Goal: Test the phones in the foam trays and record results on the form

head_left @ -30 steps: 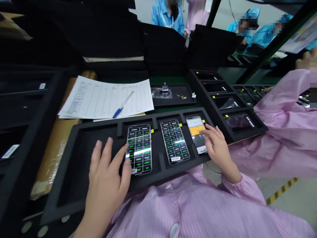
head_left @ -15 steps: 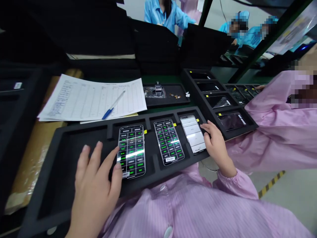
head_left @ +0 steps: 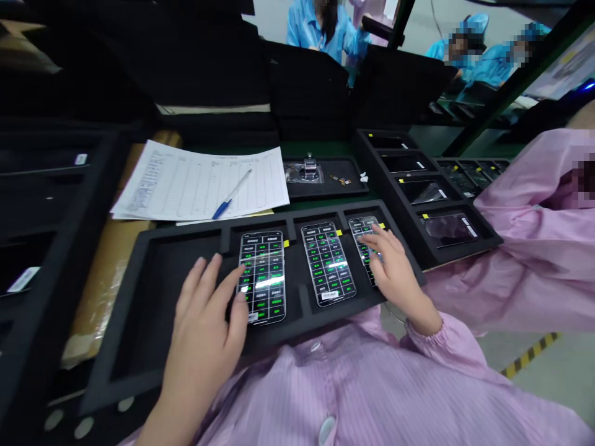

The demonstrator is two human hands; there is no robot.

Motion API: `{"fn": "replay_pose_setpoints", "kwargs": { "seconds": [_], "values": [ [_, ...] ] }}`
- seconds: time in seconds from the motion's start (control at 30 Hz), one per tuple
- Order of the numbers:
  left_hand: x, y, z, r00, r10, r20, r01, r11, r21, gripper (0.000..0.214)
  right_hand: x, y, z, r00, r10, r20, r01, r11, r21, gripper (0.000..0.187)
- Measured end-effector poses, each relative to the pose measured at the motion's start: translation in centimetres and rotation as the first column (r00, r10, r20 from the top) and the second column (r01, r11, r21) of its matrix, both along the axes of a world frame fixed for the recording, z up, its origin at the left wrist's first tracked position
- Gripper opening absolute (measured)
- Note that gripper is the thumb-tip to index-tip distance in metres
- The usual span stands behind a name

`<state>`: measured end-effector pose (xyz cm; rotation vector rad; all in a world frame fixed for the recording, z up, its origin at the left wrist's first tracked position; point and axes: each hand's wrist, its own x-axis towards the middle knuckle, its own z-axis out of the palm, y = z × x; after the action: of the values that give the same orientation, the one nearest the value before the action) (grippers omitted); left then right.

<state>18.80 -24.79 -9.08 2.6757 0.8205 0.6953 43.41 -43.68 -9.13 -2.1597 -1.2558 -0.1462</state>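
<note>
The right hand [head_left: 395, 266] is tapping the screen of the rightmost smartphone [head_left: 357, 232] with fingers apart, at the right end of the black foam tray [head_left: 186, 232] (a slipping fingertip could mis-tap). The open left hand [head_left: 202, 316] is resting against the left smartphone [head_left: 263, 279], risking a nudge.

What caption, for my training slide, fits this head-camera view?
Left hand and right hand touch smartphones in a black foam tray, screens showing green-marked grids.

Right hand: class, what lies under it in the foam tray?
The right hand lies over a smartphone in a pocket of the black foam tray. The phone's top shows a grid of green labels; its lower part is hidden.
</note>
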Motion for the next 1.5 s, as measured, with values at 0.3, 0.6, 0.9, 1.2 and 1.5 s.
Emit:
{"fn": "replay_pose_setpoints", "kwargs": {
  "seconds": [0.3, 0.6, 0.9, 1.2, 1.5],
  "values": [
    [3.2, -1.2, 1.0, 0.980, -0.034, -0.193, 0.035, 0.999, -0.003, 0.045, -2.9, 2.7, -0.1, 0.982, 0.186, -0.034, -0.188, 0.979, -0.077, 0.038],
    [3.1, -0.5, 1.0, 0.984, -0.007, -0.180, 0.017, 0.998, 0.055, 0.049, 0.8, 1.0, -0.3, 0.996, -0.077, 0.052, 0.078, 0.997, -0.007, 0.036],
    [2.4, 0.9, 1.5, 0.977, 0.075, -0.201, -0.066, 0.996, 0.053, 0.056, 2.5, -0.1, -0.7, 0.989, -0.139, 0.055, 0.141, 0.989, -0.034, 0.036],
    [2.5, 0.3, 0.8, 0.975, 0.049, -0.218, -0.041, 0.998, 0.040, 0.058, 2.0, -1.1, -1.0, 0.989, -0.142, 0.031, 0.140, 0.989, 0.055, 0.033],
    [2.5, 0.3, 0.2, 0.976, 0.046, -0.214, -0.041, 0.999, 0.026, 0.061, 1.8, -1.9, -1.8, 0.989, -0.146, -0.001, 0.145, 0.988, 0.058, 0.032]
  ]
}}
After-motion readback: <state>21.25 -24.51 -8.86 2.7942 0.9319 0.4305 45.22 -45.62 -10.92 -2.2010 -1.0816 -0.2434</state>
